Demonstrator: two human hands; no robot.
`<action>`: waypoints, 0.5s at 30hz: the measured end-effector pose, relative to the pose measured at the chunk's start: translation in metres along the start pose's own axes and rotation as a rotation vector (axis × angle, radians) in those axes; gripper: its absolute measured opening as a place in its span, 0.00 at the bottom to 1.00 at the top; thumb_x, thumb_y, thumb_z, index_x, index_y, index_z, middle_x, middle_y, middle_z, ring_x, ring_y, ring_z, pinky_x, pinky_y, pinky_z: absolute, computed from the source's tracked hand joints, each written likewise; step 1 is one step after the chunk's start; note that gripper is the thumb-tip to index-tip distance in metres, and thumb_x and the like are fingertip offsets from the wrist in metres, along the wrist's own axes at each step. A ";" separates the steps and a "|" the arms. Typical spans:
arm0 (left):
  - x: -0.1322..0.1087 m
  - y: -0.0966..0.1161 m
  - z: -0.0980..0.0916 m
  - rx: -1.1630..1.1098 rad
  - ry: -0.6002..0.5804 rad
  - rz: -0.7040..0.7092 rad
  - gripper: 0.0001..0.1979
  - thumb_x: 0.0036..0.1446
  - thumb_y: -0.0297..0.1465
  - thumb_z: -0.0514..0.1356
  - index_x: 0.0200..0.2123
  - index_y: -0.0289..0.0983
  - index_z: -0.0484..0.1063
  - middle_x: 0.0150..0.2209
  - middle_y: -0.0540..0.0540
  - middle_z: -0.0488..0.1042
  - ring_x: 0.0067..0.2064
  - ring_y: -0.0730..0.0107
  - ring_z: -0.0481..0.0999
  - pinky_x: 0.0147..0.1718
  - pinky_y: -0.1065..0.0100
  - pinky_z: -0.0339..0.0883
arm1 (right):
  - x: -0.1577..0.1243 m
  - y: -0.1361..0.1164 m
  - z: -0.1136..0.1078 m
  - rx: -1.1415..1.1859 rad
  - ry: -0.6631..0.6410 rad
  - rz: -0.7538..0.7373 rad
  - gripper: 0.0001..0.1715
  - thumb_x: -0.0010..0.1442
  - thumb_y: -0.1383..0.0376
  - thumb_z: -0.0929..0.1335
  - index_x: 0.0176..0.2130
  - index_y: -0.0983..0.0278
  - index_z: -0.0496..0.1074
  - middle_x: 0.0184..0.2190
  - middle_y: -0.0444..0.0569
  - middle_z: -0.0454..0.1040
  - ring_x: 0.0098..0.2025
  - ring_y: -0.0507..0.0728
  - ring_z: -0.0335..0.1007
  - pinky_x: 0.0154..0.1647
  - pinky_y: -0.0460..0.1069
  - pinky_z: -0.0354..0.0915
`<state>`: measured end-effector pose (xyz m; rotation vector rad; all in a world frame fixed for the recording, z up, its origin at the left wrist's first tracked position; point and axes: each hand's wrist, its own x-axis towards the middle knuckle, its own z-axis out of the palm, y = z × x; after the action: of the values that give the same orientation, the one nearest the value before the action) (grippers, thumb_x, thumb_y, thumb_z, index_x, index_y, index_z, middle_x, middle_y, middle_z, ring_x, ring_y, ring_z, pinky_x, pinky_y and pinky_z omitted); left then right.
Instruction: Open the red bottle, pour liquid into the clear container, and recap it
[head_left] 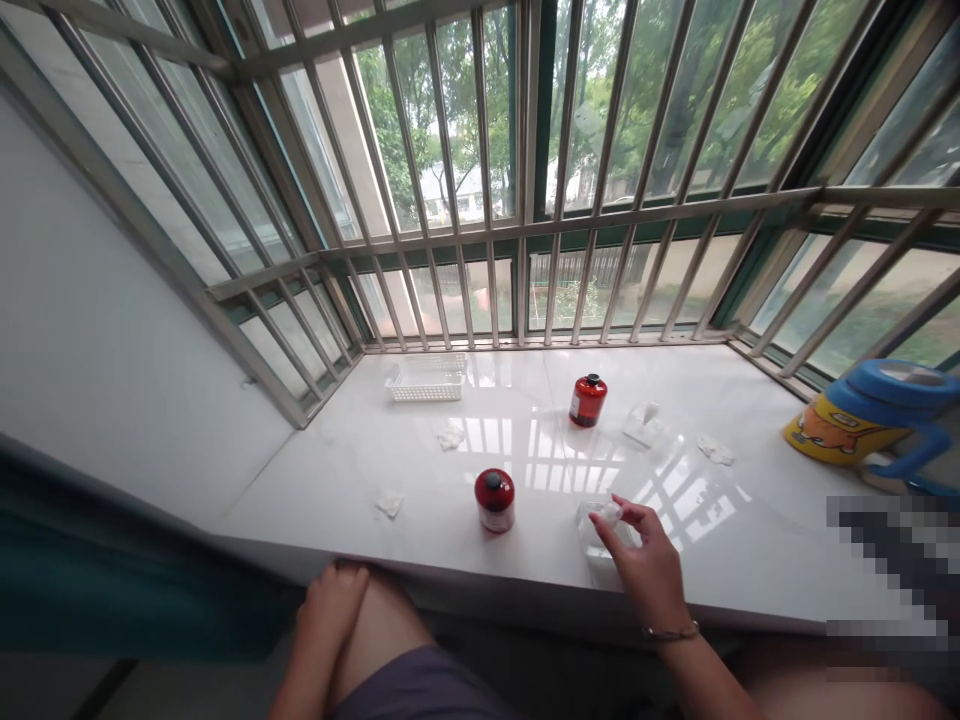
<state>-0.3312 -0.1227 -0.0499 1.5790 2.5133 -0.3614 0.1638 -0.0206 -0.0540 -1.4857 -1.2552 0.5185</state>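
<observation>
My right hand is at the front of the white sill. Its thumb and fingertips pinch a white tissue at the top of a clear tissue box. A dark red bottle with a black cap stands upright to the left of that box. My left hand rests over my bent knee below the sill's front edge, holding nothing, its fingers draped and partly hidden. Farther back stand a brighter red bottle and a second clear tissue box with tissue sticking out.
A white perforated basket lies at the back left. Crumpled tissues are scattered on the sill. A blue and yellow cup with a handle lies tilted at right. Metal bars enclose the back and sides. The right edge is pixelated.
</observation>
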 end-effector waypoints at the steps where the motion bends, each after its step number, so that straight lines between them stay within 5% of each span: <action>1: 0.000 0.001 -0.004 0.035 -0.017 0.030 0.19 0.69 0.31 0.51 0.55 0.42 0.80 0.51 0.33 0.78 0.55 0.42 0.79 0.54 0.50 0.72 | 0.000 0.000 0.000 0.001 -0.002 -0.001 0.32 0.57 0.36 0.75 0.41 0.58 0.70 0.56 0.55 0.81 0.57 0.71 0.79 0.57 0.62 0.71; 9: -0.010 0.013 -0.026 0.144 -0.040 0.068 0.25 0.72 0.27 0.42 0.54 0.36 0.79 0.50 0.29 0.77 0.53 0.40 0.79 0.49 0.50 0.72 | 0.001 0.006 0.000 0.015 -0.033 -0.003 0.29 0.60 0.38 0.75 0.42 0.57 0.72 0.58 0.55 0.80 0.59 0.71 0.78 0.58 0.63 0.70; 15: -0.021 0.021 -0.039 0.074 0.029 0.010 0.19 0.70 0.33 0.51 0.52 0.38 0.80 0.51 0.33 0.78 0.55 0.43 0.78 0.52 0.53 0.73 | 0.001 0.003 -0.001 0.033 -0.039 0.007 0.29 0.58 0.39 0.76 0.41 0.58 0.72 0.57 0.54 0.80 0.58 0.71 0.78 0.59 0.64 0.70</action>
<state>-0.3027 -0.1210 -0.0092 1.6345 2.5407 -0.4382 0.1662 -0.0192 -0.0561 -1.4593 -1.2667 0.5731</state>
